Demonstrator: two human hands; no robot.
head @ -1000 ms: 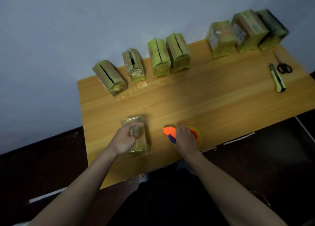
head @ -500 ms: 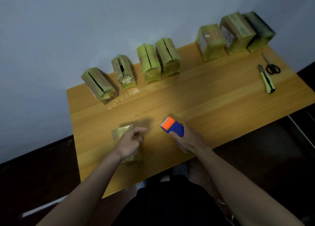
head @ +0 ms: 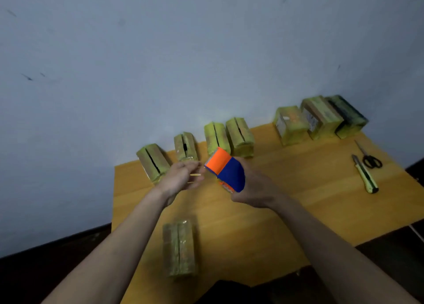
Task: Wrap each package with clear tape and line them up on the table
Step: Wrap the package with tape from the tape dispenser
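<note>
Both our hands have risen off the table [head: 298, 200] since half a second ago, and our view is tilting up toward the wall, so the package [head: 179, 248] we were touching is now lying flat and alone at the table's near edge, left of centre. Above the table's middle, our right hand [head: 252, 189] is wrapping its fingers around the blue-and-orange tape dispenser [head: 226, 169], holding it raised. Just to its left, our left hand [head: 179, 179] is bringing its fingertips together at the dispenser's orange end, apparently pinching the clear tape's free end, though we cannot tell for sure. Toward the table's right side, a yellow utility knife [head: 365, 174] and scissors [head: 369, 157] are lying side by side. Along the table's far edge, seven wrapped packages [head: 239, 136] are standing against the wall [head: 183, 51].
</note>
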